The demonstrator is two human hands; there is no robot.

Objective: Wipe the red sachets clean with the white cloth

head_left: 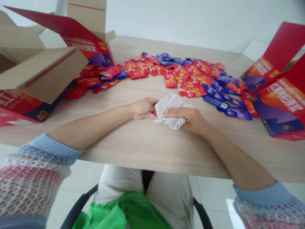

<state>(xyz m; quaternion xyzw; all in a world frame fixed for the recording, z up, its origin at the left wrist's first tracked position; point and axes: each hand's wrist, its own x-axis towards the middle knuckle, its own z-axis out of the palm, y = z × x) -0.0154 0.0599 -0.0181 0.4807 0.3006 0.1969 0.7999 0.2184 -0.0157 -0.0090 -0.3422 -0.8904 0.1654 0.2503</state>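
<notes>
My left hand [143, 108] pinches the end of a red sachet [154, 112] a little above the table, near the middle. Most of that sachet is hidden behind a white cloth [169, 103]. Fingers laid across the cloth, my right hand [192, 118] grips it against the sachet from the right. Just beyond both hands lies a heap of red-orange sachets [172, 79], with blue-purple sachets [215, 95] mixed in and gathered towards the right.
On the left stand two open cartons, a near carton [16, 106] with raised flaps and a far carton [103, 55]. Red sachets [87, 82] lie beside them. Two more red-and-blue cartons, one farther [258, 71] and one nearer [281, 111], stand at the right. The table's front edge [152, 171] is close to my lap.
</notes>
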